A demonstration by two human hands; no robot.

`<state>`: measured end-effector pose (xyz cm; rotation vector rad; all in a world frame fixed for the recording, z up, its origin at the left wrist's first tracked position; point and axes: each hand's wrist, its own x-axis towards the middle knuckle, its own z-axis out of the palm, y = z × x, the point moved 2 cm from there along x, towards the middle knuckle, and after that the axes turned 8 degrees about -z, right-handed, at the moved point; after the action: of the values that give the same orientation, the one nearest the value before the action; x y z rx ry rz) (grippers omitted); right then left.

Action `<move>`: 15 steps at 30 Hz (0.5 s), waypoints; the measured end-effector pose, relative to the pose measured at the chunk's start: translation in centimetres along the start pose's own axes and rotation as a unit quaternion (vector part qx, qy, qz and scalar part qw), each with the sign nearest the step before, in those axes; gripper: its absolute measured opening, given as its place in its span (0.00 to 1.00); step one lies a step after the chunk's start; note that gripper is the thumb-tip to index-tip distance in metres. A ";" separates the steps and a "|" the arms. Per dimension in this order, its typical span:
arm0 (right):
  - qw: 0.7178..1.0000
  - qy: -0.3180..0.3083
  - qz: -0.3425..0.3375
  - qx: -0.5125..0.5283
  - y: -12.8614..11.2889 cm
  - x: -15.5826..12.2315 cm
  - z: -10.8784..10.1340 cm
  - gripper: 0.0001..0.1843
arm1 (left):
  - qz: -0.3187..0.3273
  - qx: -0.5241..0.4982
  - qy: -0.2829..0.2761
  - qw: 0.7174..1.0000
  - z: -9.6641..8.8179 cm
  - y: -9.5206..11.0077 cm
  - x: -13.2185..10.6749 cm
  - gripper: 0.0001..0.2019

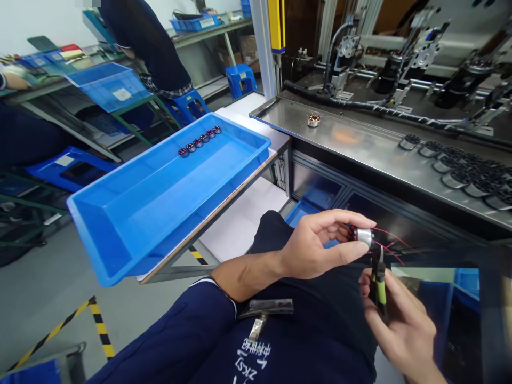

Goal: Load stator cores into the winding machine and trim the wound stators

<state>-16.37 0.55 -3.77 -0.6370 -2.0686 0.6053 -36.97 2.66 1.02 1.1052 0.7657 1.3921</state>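
Note:
Between the thumb and fingers of my left hand (320,245) is a motor stator (364,235), a silver ring with dark and red windings at one end. Thin red wires (394,244) stick out from its right side. My right hand (400,314) is closed round wire cutters (379,285) with yellow-green and black handles. Their jaws point up at the wires just beside the stator; whether the blades touch a wire I cannot tell.
A long blue tray (160,202) on the left table holds a row of several stators (199,142). One copper-wound stator (313,120) stands on the metal bench (344,136). Several dark-topped rings (456,178) crowd its right end, before machinery. A seated person (148,48) works behind.

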 end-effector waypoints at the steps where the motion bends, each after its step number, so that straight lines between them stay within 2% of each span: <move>1: 1.000 -0.003 -0.007 -0.002 0.0 0.1 0.0 0.38 | 0.011 0.005 0.003 1.000 0.0 0.1 0.0 0.11; 8: 0.999 -0.006 -0.041 -0.010 -0.5 0.7 0.2 0.41 | 0.081 0.118 0.038 0.989 0.1 0.8 -0.3 0.07; 15: 0.999 0.003 -0.052 -0.015 -0.7 1.3 0.3 0.41 | 0.112 0.173 0.036 0.978 0.0 1.4 -0.3 0.05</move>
<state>-17.39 0.81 -2.69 -0.5433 -2.0951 0.5134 -37.47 2.17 2.23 1.4546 0.9848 1.5298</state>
